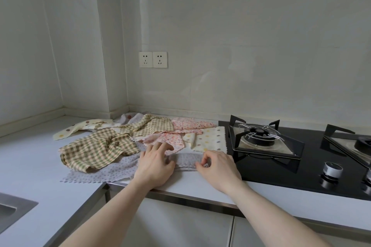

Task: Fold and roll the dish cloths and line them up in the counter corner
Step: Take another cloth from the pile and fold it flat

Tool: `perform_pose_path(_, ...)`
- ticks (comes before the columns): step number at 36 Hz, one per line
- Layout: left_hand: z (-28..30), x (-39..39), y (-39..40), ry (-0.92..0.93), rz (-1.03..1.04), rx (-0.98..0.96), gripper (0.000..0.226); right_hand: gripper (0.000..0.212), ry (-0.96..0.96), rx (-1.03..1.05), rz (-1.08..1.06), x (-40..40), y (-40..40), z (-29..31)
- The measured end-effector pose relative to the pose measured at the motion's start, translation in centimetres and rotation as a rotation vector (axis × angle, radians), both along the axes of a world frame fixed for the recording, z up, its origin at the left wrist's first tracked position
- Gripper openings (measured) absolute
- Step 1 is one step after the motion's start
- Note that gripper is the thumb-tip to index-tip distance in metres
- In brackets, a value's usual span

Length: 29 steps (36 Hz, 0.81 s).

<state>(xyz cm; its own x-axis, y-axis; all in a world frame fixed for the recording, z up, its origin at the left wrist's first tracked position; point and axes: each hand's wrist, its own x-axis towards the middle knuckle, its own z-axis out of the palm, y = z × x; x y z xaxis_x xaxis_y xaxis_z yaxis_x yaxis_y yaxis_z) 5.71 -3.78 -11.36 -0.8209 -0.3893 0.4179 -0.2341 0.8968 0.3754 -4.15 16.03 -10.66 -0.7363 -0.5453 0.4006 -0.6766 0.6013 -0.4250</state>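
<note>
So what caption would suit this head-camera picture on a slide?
Both hands, left and right, fold a grey dotted dish cloth beside a loose cloth pile and hob.

Single head-worn wide-angle view, looking forward and down from close above the counter [30,156] edge, facing the wall corner; hob [301,166] at right, sink [12,210] rim at lower left.

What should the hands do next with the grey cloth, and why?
Probably start rolling the folded grey cloth from its right end. The right hand already pinches that end, the left hand rests on the other, and the cloth lies as a narrow strip near the counter edge. No rolled cloth shows in the corner yet.
</note>
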Motion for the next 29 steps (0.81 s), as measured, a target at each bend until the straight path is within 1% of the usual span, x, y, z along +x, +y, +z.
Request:
perform_pose_path(4,0.2,0.2,0.2,-0.05,-0.033,0.061,0.052,0.029,-0.002,0.011,-0.003,0.1,-0.1,0.1)
perform_pose_path(7,0.2,0.0,0.2,-0.095,-0.014,0.021,0.058,0.029,0.006,0.024,-0.006,0.0,-0.2,0.0)
perform_pose_path(9,0.1,-0.1,0.2,-0.139,-0.001,-0.031,0.056,0.029,0.005,0.034,0.0,0.0,-0.2,0.0)
perform_pose_path(11,0.1,-0.2,0.2,-0.156,0.005,-0.036,0.052,0.028,0.006,0.048,0.011,-0.1,-0.2,0.0)
perform_pose_path(15,0.3,0.0,0.1,-0.146,-0.04,0.032,0.026,0.029,0.021,0.073,0.016,-0.4,-0.3,-0.3)
perform_pose_path(16,0.3,0.1,0.1,-0.147,-0.053,0.054,0.023,0.029,0.027,0.078,0.017,-0.6,-0.3,-0.5)
perform_pose_path(20,0.3,0.2,0.0,-0.129,-0.091,0.103,0.029,0.028,0.055,0.058,0.045,-1.0,-0.5,-0.9)
perform_pose_path(25,0.4,0.1,-0.2,-0.108,-0.13,0.147,0.04,0.027,0.074,-0.018,0.117,-1.1,-0.3,-1.4)
perform_pose_path(27,0.3,0.1,-0.2,-0.089,-0.129,0.177,0.034,0.029,0.055,-0.053,0.141,-1.0,-0.2,-1.3)
perform_pose_path(29,0.2,0.0,-0.3,-0.056,-0.127,0.202,0.021,0.029,0.004,-0.09,0.139,-0.8,-0.2,-1.0)
